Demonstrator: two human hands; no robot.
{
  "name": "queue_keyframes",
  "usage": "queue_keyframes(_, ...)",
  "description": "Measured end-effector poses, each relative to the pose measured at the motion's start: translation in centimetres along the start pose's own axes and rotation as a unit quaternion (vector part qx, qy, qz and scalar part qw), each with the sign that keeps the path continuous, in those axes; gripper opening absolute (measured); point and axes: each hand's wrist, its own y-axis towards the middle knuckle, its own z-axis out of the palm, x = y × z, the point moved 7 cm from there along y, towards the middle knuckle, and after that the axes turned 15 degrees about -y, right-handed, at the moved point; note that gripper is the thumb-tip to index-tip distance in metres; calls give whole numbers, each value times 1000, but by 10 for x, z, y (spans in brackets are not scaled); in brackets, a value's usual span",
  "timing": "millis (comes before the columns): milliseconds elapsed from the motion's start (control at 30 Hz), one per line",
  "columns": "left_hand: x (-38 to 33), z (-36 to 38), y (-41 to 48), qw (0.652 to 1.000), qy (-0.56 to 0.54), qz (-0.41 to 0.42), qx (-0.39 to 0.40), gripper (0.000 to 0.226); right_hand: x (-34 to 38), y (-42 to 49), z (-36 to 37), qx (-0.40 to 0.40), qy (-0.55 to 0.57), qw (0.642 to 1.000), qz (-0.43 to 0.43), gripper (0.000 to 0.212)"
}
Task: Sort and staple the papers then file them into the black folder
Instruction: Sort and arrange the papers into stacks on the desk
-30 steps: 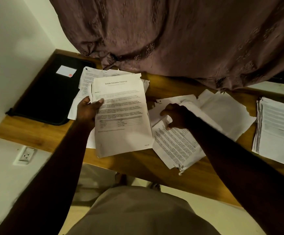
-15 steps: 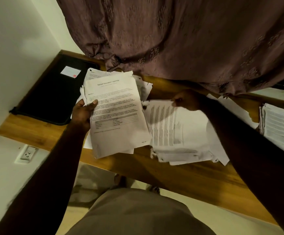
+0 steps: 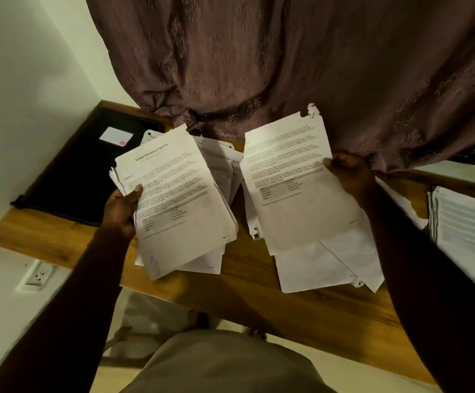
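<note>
My left hand (image 3: 121, 208) grips a small bundle of printed sheets (image 3: 179, 205) by its left edge, thumb on the top page. My right hand (image 3: 349, 173) holds a single printed page (image 3: 295, 182) by its right edge, lifted above loose white papers (image 3: 327, 262) spread on the wooden desk (image 3: 259, 293). That page has a torn top corner. The black folder (image 3: 80, 171) lies closed at the desk's far left, with a small white label on it. No stapler shows.
A brown curtain (image 3: 287, 66) hangs over the back of the desk. A thick stack of papers (image 3: 469, 222) sits at the right end. White walls close the left side, with a wall socket (image 3: 39, 275) under the desk.
My right hand has picked one page out of the loose pile, turned it upright and raised it. My left hand has lifted its bundle a little and tilted it.
</note>
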Motion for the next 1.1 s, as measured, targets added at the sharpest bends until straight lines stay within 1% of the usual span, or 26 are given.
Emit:
queue_keyframes(200,7,16,1,1000,18,2,4,42,-8,-5,5,-2,38,999,2,30)
queue_keyframes(333,10,23,0,999,29,4,15,43,-12,-5,5,-9,49,999,-3,31)
queue_keyframes(600,11,30,-3,999,29,3,22,41,-14,-8,6,-20,46,998,29,31)
queue_keyframes(700,10,33,-5,999,21,1,47,44,-13,-10,13,-29,66,996,51,31)
queue_keyframes(800,19,41,-11,998,16,-14,56,40,2,-17,34,-23,83,995,57,25)
queue_keyframes(867,30,51,-17,997,30,-27,65,39,22,-24,58,-12,59,997,38,18)
queue_keyframes(933,38,63,-21,996,39,-32,72,39,46,-29,86,2,43,999,13,19)
queue_keyframes(1000,44,66,-19,997,36,-31,54,39,69,-35,112,21,52,998,-1,23)
queue_keyframes(1100,44,61,-16,999,34,-21,19,41,95,-45,141,48,84,995,-2,17)
